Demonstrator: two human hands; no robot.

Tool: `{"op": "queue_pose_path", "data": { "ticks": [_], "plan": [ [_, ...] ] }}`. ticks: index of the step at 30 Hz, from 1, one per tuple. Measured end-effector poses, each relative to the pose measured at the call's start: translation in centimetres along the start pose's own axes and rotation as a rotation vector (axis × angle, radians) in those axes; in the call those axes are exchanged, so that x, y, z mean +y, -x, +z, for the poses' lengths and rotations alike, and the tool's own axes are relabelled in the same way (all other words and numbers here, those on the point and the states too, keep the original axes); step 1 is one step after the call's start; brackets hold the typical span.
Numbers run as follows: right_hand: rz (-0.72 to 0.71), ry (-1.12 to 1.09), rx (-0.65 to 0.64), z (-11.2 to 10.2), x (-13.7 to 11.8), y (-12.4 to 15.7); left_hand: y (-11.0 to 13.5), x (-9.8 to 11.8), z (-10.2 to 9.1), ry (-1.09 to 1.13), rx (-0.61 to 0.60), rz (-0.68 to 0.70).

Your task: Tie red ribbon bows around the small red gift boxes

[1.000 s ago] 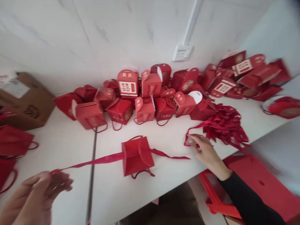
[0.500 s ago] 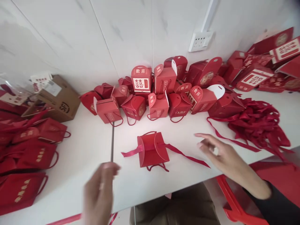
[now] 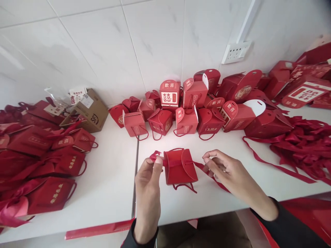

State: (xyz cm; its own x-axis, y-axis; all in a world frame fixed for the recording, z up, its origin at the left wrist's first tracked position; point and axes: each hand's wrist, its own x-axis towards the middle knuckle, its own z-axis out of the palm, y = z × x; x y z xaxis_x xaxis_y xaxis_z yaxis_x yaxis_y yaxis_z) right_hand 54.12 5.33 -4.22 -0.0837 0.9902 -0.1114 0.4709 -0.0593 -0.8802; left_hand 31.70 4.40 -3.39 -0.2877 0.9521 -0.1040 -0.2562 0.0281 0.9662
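Observation:
A small red gift box (image 3: 180, 174) lies before me on the white table, its curved flaps folded inward. A dark red ribbon (image 3: 198, 165) runs across its top through the flaps, with a loose tail on either side. The left tail is pinched between the thumb and fingers of my left hand (image 3: 150, 182), close to the box's edge. On the other side, my right hand (image 3: 223, 172) has its curled fingers closed around the right tail; part of the ribbon is hidden behind them. A red cord handle (image 3: 184, 187) hangs at the box's near side.
Several red boxes (image 3: 186, 120) stand in rows along the wall. Tied boxes (image 3: 49, 194) are stacked at left beside an open cardboard carton (image 3: 94, 115). A heap of red ribbons (image 3: 303, 148) lies at right. A socket (image 3: 236, 51) is on the wall.
Both hands have come in to the box from either side. My left hand has taken the left ribbon tail and my right hand has closed on the right one. The view has shifted left.

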Motion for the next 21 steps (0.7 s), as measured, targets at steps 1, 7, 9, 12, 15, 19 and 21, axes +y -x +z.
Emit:
{"op": "queue_pose_path", "data": {
  "ticks": [1,7,9,12,15,19,21],
  "plan": [
    [0.013,-0.016,-0.012,0.1,0.0,0.0,0.0,0.1,0.1,0.017,0.011,0.019],
    [0.000,0.040,-0.250,0.9,1.0,-0.8,0.0,0.2,0.0,0.093,0.094,0.034],
    [-0.024,0.049,-0.216,0.6,1.1,-1.0,-0.1,0.3,-0.3,0.092,0.113,0.036],
    [-0.062,0.084,-0.107,-0.2,0.3,-0.9,-0.3,0.7,-0.5,0.099,0.091,0.012],
    [-0.048,0.025,-0.078,-1.1,-1.0,-0.7,-0.4,1.3,-0.6,0.125,0.023,-0.011],
    [-0.028,-0.134,-0.073,-2.4,-2.3,-0.1,-0.5,1.9,-0.6,0.042,-0.023,0.038],
    [-0.003,-0.189,-0.055,-3.1,-2.9,0.0,-0.6,2.1,-0.6,-0.056,-0.019,0.070]
  ]
}}
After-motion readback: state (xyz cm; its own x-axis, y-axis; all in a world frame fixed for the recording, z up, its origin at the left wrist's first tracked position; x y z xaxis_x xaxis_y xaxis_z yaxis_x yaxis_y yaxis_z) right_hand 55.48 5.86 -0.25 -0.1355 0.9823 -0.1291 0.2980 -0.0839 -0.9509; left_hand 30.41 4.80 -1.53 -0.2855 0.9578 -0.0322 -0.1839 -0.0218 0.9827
